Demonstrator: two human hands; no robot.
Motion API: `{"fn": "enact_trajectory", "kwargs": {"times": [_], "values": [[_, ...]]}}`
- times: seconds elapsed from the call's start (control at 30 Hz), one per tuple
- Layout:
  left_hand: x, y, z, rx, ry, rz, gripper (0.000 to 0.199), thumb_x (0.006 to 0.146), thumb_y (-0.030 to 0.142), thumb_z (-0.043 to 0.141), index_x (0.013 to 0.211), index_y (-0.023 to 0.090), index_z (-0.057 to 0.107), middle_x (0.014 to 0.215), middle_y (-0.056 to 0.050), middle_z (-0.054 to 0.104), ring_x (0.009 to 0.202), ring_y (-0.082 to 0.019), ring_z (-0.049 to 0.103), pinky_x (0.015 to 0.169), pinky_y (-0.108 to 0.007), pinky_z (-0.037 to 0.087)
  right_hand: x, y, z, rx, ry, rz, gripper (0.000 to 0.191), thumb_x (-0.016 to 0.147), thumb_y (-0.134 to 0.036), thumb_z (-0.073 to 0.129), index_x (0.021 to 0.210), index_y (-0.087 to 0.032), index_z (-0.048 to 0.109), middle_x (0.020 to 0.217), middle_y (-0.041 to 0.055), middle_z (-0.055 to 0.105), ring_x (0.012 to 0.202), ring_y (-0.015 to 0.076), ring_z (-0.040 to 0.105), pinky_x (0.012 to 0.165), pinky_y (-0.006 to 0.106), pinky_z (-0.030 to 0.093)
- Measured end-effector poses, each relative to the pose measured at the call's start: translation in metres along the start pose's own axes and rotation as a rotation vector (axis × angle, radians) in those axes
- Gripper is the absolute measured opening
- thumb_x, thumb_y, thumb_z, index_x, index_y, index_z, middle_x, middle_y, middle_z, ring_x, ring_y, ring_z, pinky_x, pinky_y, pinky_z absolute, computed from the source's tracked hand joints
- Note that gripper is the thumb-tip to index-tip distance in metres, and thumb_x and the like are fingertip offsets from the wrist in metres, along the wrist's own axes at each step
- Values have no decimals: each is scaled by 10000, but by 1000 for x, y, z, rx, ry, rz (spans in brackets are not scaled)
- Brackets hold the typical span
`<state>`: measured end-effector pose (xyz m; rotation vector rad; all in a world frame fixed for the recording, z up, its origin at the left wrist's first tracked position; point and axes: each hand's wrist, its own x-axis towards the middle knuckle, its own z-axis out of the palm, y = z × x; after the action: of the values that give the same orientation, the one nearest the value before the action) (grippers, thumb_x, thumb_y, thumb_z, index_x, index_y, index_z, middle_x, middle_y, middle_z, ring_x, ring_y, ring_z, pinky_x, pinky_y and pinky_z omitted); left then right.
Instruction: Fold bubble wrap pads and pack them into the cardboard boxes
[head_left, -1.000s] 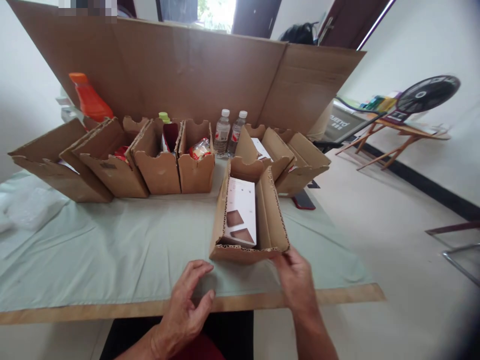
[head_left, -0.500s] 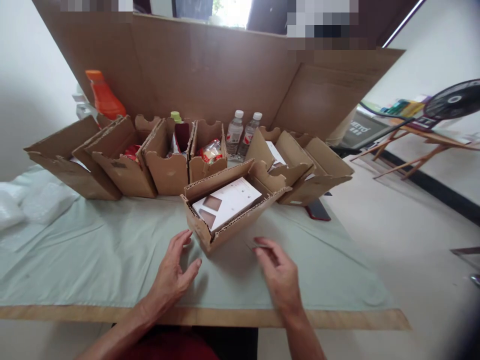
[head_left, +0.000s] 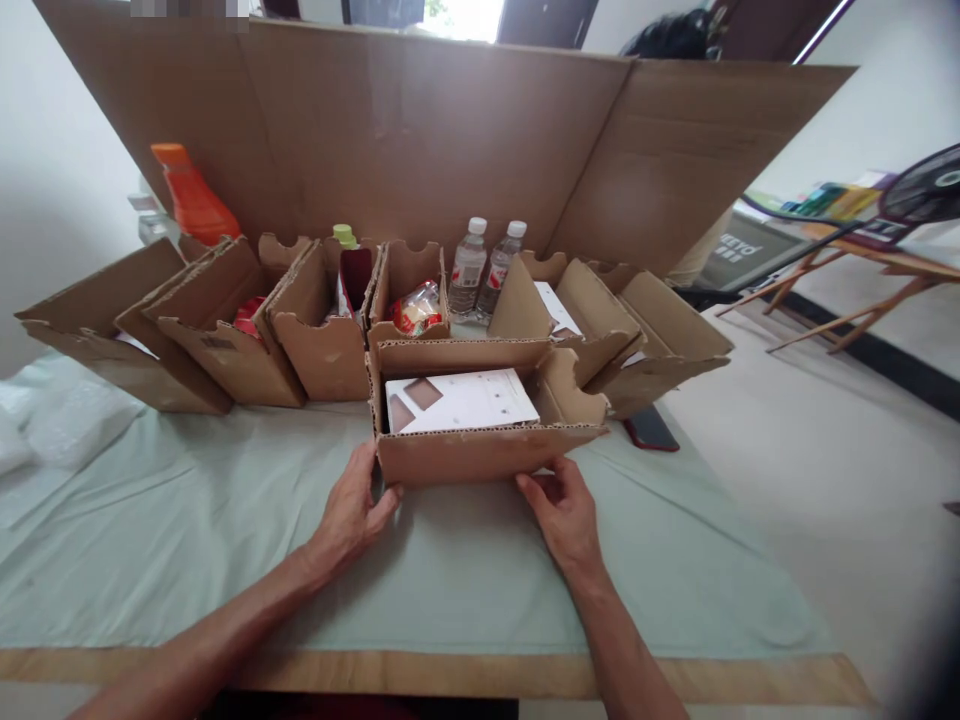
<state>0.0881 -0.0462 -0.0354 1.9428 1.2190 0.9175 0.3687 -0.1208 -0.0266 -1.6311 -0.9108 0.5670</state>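
Observation:
A cardboard bin (head_left: 480, 456) stands on the green cloth, its long side roughly parallel to the table's front edge. Inside it lies a white box (head_left: 480, 398) with two brown square patches at its left end. My left hand (head_left: 356, 510) holds the bin's lower left corner, thumb along the front. At the bin's lower right front, my right hand (head_left: 562, 510) has its fingers curled against the bottom edge.
Several cardboard bins (head_left: 322, 350) with packets stand behind in a row. Two clear bottles (head_left: 469, 270) and an orange bottle (head_left: 195, 200) stand before a cardboard panel (head_left: 435, 130). A dark phone (head_left: 651, 430) lies right; bubble wrap (head_left: 75, 410) lies left.
The front bin has turned from a slant to nearly parallel with the table edge. Both hands have moved up to it and now touch it. The camera view has shifted slightly.

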Motion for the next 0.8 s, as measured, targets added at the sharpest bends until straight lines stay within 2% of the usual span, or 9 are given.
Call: {"fn": "enact_trajectory", "kwargs": {"times": [0.13,0.23,0.4,0.6,0.7,0.8], "values": [[27,0,12,-28,-24,41,526,840,257,568,1362,197,552,1189,-118,657,1033,-270,616,911,-411,518,-8,10,-2,23,141,9,492,686,-523,799,1016,-213,608,800,24,703,696,205,676,669,354,576],[38,2,22,-64,-26,24,534,861,251,557,1393,211,537,1204,-113,630,1003,-245,601,888,-388,515,-2,15,0,33,200,30,547,674,-524,799,1073,-199,615,837,47,727,740,230,704,718,389,593],[39,2,24,-42,6,29,438,882,222,547,1316,208,598,1033,-68,592,931,-215,580,863,-361,512,1,24,0,19,199,45,519,740,-530,758,1108,-189,624,788,52,729,731,237,709,717,400,604],[38,-2,23,-56,14,27,449,867,206,549,1314,211,591,1006,-66,596,899,-212,594,731,-314,522,5,25,-3,87,236,24,441,722,-446,773,1060,-199,634,794,23,708,706,209,705,638,347,612],[41,-2,24,-98,14,20,475,845,175,533,1316,207,589,1047,-77,602,937,-219,608,812,-352,543,11,23,-10,131,308,38,380,684,-406,772,977,-196,652,913,43,723,680,180,699,540,292,580],[44,-2,27,-141,10,12,541,814,149,537,1352,201,561,1182,-110,602,1072,-247,612,971,-419,531,16,19,-19,150,327,66,296,662,-398,762,835,-186,650,823,36,701,601,157,664,468,255,523]]}}
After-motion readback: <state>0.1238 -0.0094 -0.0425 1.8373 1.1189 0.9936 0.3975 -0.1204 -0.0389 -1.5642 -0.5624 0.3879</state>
